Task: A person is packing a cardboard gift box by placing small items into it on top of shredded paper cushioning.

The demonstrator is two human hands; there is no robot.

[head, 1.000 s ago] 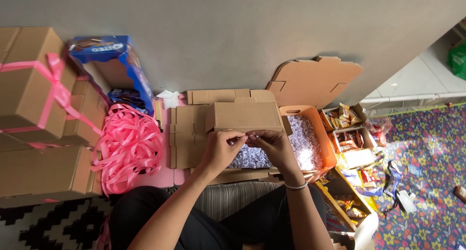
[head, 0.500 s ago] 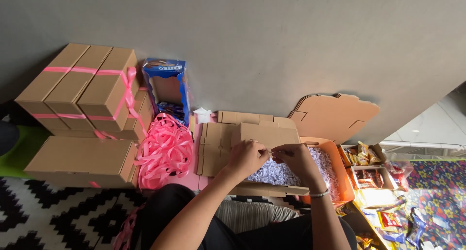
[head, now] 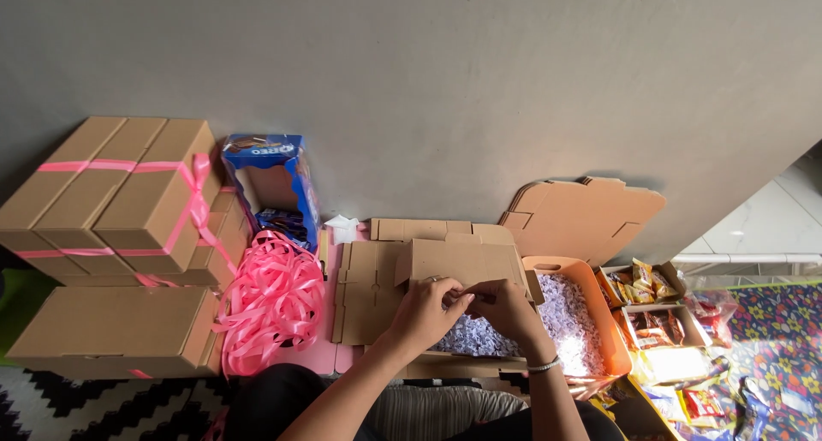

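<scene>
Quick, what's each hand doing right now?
Left hand: closed, pinching the flat cardboard box.
Right hand: closed on the same box's edge.

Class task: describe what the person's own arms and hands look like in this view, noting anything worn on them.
Both forearms are bare, with no sleeves in view. The left hand has a ring on one finger. The right hand has a thin silver bracelet around its wrist. No gloves or watch show.

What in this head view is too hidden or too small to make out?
- What the left hand and right hand pinch between them: covered by the fingers.
- Front of the flat cardboard box: behind both hands.
- The orange tray of paper shreds: near end covered by the arms.
- Snack packets: too small to tell apart.
- Lower-right floor items: cut off by the frame edge.
</scene>
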